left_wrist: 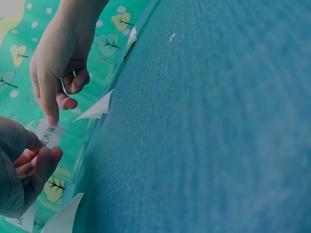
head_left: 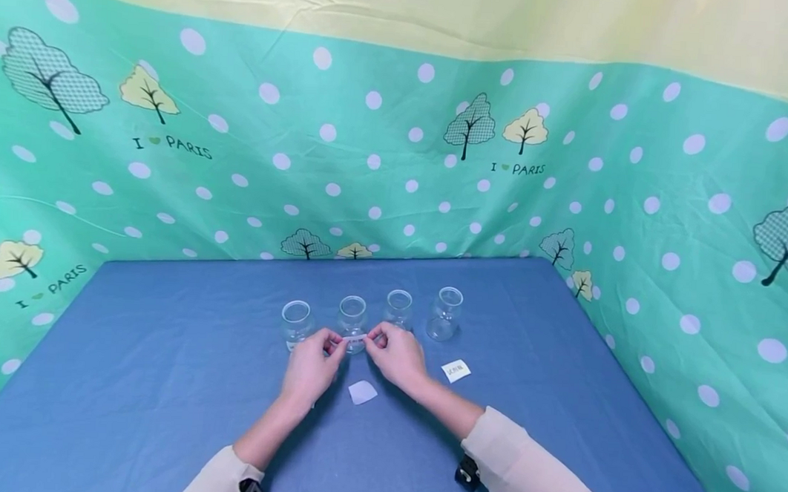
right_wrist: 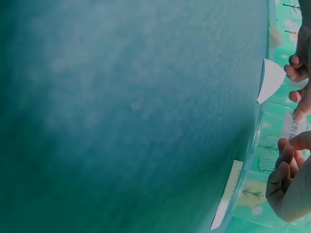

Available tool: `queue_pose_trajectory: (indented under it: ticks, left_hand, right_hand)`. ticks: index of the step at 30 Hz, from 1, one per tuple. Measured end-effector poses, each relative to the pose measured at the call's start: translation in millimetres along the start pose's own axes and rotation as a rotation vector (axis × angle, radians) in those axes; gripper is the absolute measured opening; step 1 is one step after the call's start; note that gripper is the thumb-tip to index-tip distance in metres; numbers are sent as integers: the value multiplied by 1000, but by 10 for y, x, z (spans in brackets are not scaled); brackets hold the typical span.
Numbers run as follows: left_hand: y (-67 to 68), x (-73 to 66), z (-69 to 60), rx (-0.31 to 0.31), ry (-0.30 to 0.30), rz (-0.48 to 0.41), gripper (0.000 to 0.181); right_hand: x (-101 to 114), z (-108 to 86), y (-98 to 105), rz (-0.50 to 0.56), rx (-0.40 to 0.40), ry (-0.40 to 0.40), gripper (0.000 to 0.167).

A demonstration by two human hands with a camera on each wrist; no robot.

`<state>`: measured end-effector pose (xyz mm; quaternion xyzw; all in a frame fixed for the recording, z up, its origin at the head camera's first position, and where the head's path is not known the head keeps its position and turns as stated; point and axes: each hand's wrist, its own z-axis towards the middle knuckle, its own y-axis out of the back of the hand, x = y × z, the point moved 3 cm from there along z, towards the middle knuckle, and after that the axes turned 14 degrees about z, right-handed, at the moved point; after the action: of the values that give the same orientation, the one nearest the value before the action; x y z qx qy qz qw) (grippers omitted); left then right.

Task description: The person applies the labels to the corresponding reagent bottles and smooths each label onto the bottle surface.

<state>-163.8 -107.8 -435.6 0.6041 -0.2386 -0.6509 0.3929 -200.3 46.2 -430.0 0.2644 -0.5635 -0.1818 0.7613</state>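
A small white label with printed dark characters is stretched between both hands at the front of a clear glass jar. My left hand pinches its left end. At the other end, my right hand pinches it, the remaining fingers curled. In the left wrist view the label faces the camera, a digit of each hand on its edges. Whether its back touches the glass I cannot tell. The leftmost jar bears a similar label low on its front.
Two more glass jars, one behind my right hand and one at the right end, complete the row. On the blue cloth lie a blank white paper piece and a printed label. Polka-dot curtains stand behind.
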Motion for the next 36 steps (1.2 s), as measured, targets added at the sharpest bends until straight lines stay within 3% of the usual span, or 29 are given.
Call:
queue_pose_trajectory:
  ticks: [8, 13, 21, 27, 36]
  left_hand:
    - [-4, -5, 7, 1, 12, 8, 16]
    - [4, -20, -9, 38, 21, -1, 18]
    - [1, 4, -42, 127, 56, 10, 43]
    - [-16, 23, 5, 179, 31, -38, 60]
    - [-35, 67, 57, 167, 21, -100, 54]
  right_hand:
    - [7, 7, -13, -5, -13, -4, 8]
    - [16, 4, -6, -14, -3, -11, 10]
    - [26, -1, 9, -17, 61, -33, 39]
    - [0, 30, -26, -15, 113, -26, 56]
    - [-10, 65, -15, 2, 134, 18, 50]
